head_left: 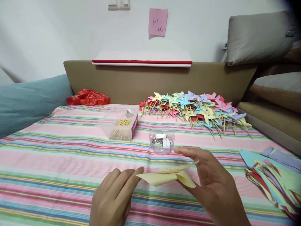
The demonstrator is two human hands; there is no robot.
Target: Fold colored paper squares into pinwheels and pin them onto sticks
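A pale yellow paper pinwheel with curled blades is held between my two hands, seen nearly edge-on. My left hand has its fingers bent together at the pinwheel's left corner; its thumb is hidden. On the other side, my right hand cups the pinwheel, the thumb under the curled right blade and the fingers arched over its upper right tip. Just beyond my right fingertips stands a small clear round tub of small metal pieces with white labels. Farther left is a clear plastic box of thin wooden sticks.
Many finished colourful pinwheels on sticks are heaped at the back right. Loose coloured paper pieces lie at the right. A red plastic bag sits at the back left by a blue cushion. A striped cloth covers the surface.
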